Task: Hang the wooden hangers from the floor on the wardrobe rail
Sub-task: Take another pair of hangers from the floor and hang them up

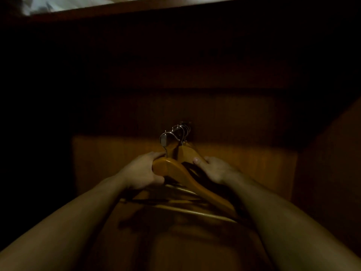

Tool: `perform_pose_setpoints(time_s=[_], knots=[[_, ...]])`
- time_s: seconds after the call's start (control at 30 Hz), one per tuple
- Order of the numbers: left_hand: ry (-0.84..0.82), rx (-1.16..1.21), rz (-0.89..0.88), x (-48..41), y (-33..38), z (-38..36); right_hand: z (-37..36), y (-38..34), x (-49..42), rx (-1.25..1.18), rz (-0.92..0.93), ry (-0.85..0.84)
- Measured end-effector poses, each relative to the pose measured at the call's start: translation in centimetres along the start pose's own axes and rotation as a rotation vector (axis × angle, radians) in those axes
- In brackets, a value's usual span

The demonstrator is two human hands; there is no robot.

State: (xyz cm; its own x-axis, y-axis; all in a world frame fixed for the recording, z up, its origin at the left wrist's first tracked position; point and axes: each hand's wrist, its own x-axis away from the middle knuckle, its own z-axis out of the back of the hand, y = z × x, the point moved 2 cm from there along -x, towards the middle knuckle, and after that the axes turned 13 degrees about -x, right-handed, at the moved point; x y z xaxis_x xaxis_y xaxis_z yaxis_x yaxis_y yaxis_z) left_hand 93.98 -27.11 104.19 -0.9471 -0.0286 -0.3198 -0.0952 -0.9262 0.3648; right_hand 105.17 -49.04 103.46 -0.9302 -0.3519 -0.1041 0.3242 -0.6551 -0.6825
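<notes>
Wooden hangers (181, 173) between hands, left grip (143, 171) clasping nearest.

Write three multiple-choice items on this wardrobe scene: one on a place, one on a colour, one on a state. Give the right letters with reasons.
1. Where do the metal hooks of the hangers sit?
A. on the rail
B. on the floor
C. on a door handle

2. What colour is the nearest hanger?
A. white
B. orange-brown wood
C. blue

3. What is the left hand doing?
A. hanging free
B. gripping the nearest hanger
C. holding a shirt

Answers:
1 A: the hooks loop over the short metal rail.
2 B: its lit shoulder shows warm wood.
3 B: its fingers wrap the hanger's top, while the right hand rests on the hangers behind.
</notes>
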Motion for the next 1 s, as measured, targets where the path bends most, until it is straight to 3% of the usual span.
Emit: perform_pose_setpoints(time_s=[0.2, 0.37, 0.47, 0.7, 0.87, 1.0], knots=[[0.032, -0.101, -0.051, -0.4, -0.1, 0.2, -0.1, 0.6, -0.3, -0.032, -0.011, -0.018], [-0.035, 0.141, -0.008, 0.2, 0.0, -0.9, 0.1, -0.2, -0.1, -0.026, -0.087, -0.035], [-0.089, 0.145, -0.017, 0.5, -0.1, -1.2, 0.4, -0.4, 0.3, -0.019, -0.137, -0.014], [-0.124, 0.200, -0.030, 1.5, 1.2, -1.5, 1.6, -2.3, 2.9, 0.084, 0.157, 0.227], [-0.006, 0.321, -0.027, 3.0, 1.5, -0.7, 1.7, -6.2, 7.2, -0.089, 0.357, 0.115], [0.113, 0.379, -0.020, 4.3, 2.0, 1.6, 0.0, -8.7, 9.2, 0.041, 0.482, 0.056]])
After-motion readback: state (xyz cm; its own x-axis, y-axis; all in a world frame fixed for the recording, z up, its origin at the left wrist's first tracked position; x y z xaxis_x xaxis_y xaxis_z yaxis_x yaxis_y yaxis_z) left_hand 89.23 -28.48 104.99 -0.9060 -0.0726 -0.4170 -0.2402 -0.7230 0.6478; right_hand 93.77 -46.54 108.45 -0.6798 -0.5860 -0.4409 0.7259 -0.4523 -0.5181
